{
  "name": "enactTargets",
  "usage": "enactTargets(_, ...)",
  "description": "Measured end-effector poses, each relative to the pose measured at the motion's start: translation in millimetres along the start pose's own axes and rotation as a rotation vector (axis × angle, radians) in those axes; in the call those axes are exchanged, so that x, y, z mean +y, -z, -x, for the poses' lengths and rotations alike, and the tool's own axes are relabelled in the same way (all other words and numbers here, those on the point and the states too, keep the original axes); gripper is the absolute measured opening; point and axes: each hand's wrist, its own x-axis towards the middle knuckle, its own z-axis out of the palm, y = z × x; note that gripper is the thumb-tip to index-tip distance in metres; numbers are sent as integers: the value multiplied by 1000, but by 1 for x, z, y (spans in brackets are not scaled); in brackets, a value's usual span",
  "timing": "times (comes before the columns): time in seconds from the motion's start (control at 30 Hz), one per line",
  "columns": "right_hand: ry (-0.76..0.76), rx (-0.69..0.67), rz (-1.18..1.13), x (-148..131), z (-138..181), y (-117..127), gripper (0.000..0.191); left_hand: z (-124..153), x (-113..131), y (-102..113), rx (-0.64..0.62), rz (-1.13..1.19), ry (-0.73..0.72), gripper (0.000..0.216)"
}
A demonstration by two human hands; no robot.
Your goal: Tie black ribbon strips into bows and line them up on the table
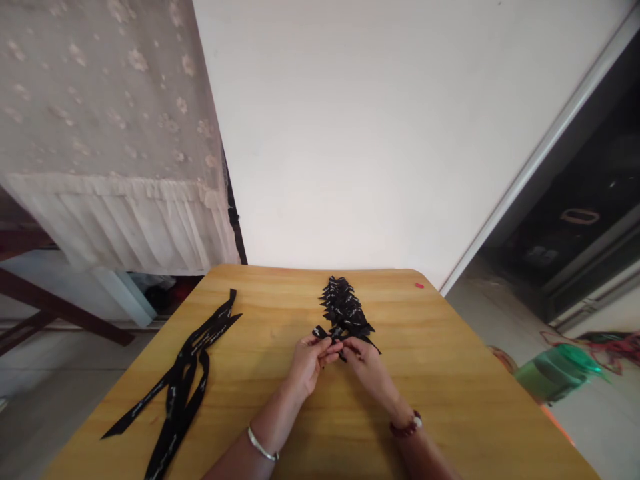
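My left hand (307, 363) and my right hand (367, 363) meet at the middle of a wooden table (440, 373). Both pinch a small black ribbon piece (327, 335) with white print between their fingertips. Just beyond my hands lies a pile of folded black ribbon pieces (345, 310). The left wrist carries a silver bangle, the right wrist a dark red beaded bracelet.
Several long black ribbon strips (183, 380) lie on the table's left side. A small red speck (419, 285) sits near the far right edge. A lace-covered table (110, 200) stands at the left, a white wall behind, a green container (557, 370) on the floor right.
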Motion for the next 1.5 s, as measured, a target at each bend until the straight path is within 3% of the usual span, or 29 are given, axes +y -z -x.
enactTargets(0.17, -78, 123, -71, -2, -2, 5, 38, 3, -2, 0, -81, -92, 5, 14)
enactTargets(0.37, -39, 112, 48, 0, 0, 3, 33, 5, -5, 0, -142, -149, 22, 22)
enactTargets(0.93, -52, 135, 95, 0, 1, 2, 28, 5, -10, -5, -116, -152, 11, 22)
enactTargets(1.5, -109, 186, -137, 6, -5, -4, 33, 8, -10, -8, -112, -127, -23, 26)
